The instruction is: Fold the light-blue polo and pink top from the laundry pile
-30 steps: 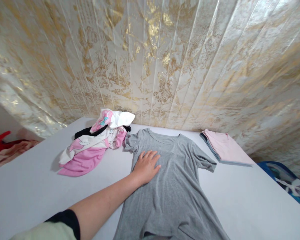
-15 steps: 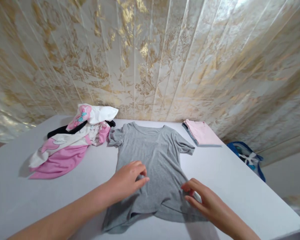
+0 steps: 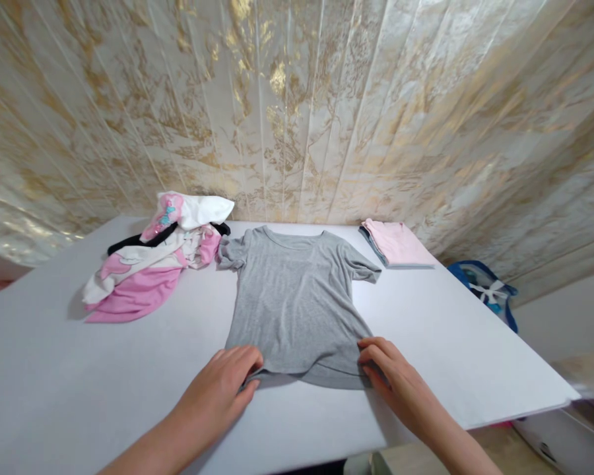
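A grey T-shirt (image 3: 297,303) lies flat on the white table (image 3: 103,389), neck toward the wall. My left hand (image 3: 222,389) grips the hem at its lower left corner, fingers curled on the cloth. My right hand (image 3: 391,376) pinches the hem at the lower right corner. Both sleeves are a little crumpled.
A heap of pink and white clothes (image 3: 153,264) lies at the far left of the table. A folded pink garment stack (image 3: 396,244) sits at the far right by the wall. A blue bag (image 3: 485,290) stands beyond the right edge. The gold-patterned wall backs the table.
My left hand slid from the shirt's chest down to the hem. My right hand came into view and took the other hem corner. The shirt now lies flatter.
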